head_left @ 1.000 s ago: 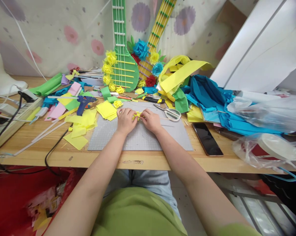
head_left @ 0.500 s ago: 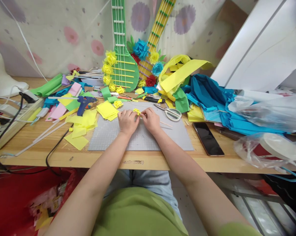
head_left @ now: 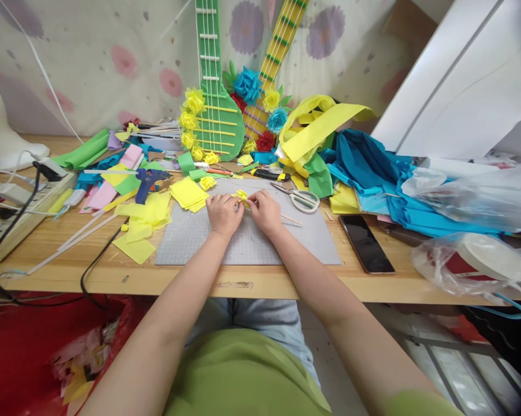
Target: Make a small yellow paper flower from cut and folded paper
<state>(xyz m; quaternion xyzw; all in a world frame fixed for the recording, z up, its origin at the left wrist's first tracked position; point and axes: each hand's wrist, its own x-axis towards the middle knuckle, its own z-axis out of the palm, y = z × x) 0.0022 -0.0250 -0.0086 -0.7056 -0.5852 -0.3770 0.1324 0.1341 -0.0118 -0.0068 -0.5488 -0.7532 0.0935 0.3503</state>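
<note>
My left hand [head_left: 223,212] and my right hand [head_left: 265,210] meet over a grey cutting mat [head_left: 200,242], both pinching a small folded piece of yellow paper [head_left: 242,196]. A thin wooden stick [head_left: 291,219] pokes out to the right from under my right hand. Just left of my left hand lies a stack of yellow paper squares [head_left: 188,193], with a small yellow paper flower [head_left: 207,183] behind it. Scissors [head_left: 297,198] rest on the mat beside my right hand.
A blue glue gun [head_left: 148,182] and loose yellow sheets [head_left: 144,222] lie at the left, with cables and a power strip [head_left: 24,202]. A black phone [head_left: 365,244] lies right of the mat. Green and yellow paper guitars [head_left: 219,115], blue paper [head_left: 373,173] and plastic bags [head_left: 472,260] crowd the back and right.
The yellow paper piece has been turned and lifted slightly between my fingertips. Both hands stayed in nearly the same spot on the mat.
</note>
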